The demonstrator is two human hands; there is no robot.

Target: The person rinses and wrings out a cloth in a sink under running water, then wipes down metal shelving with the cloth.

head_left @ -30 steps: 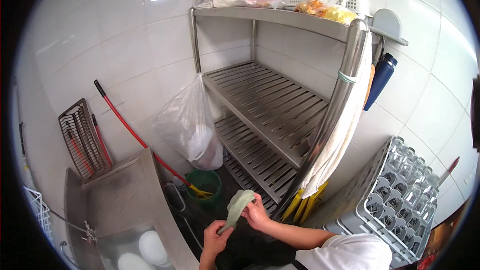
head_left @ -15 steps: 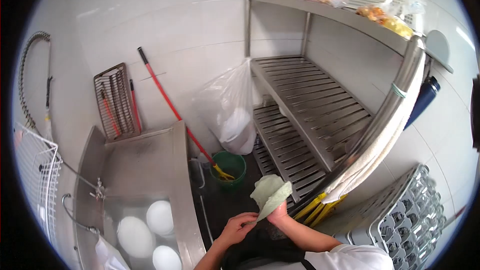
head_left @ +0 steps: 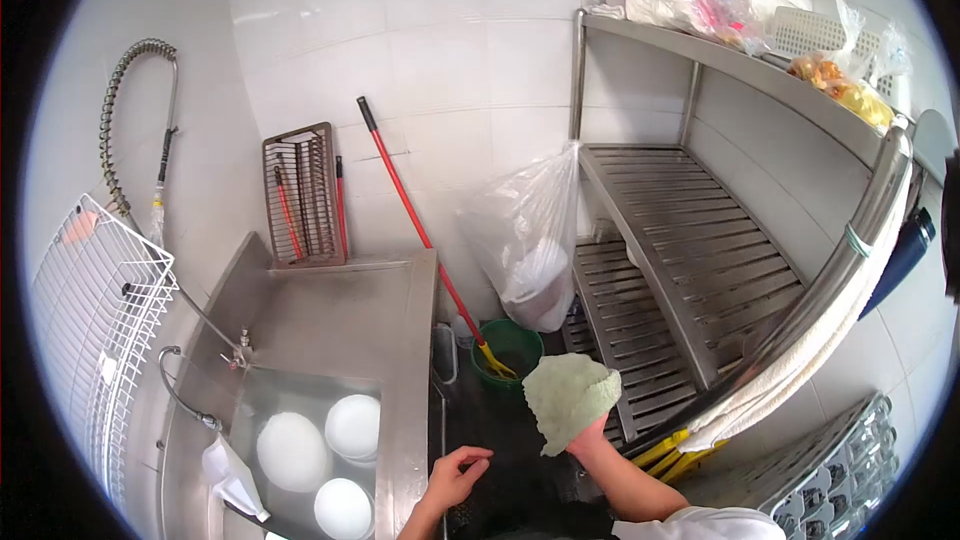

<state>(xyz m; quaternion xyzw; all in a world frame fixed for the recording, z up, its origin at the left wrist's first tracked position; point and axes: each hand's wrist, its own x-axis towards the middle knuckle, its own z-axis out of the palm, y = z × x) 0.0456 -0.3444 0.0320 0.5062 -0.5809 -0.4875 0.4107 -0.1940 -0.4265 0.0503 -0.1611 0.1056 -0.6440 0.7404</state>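
Observation:
A pale green cloth [head_left: 572, 400] is draped over my right hand [head_left: 590, 436], hiding most of its fingers; the hand grips it from beneath at the near right side. Left of the cloth, and apart from it, is my left hand [head_left: 460, 476], empty, its fingers loosely bent and pointing right. Both hands are in front of my body, above the dark floor. Just beyond the cloth stands a green bucket [head_left: 541, 348] with the yellow end of a red-handled tool [head_left: 420, 225] in it.
At left, a steel sink [head_left: 405, 420] holds water and several white round dishes [head_left: 295, 452]. A slatted steel rack [head_left: 690, 230] stands at right, with a white towel [head_left: 790, 395] over its rail. Glass racks [head_left: 840, 485] are at lower right; a clear plastic bag [head_left: 525, 250] hangs behind.
My left hand has let go of the cloth's edge and moved away to the left. The cloth has spread wider over my right hand. The view has shifted left and up.

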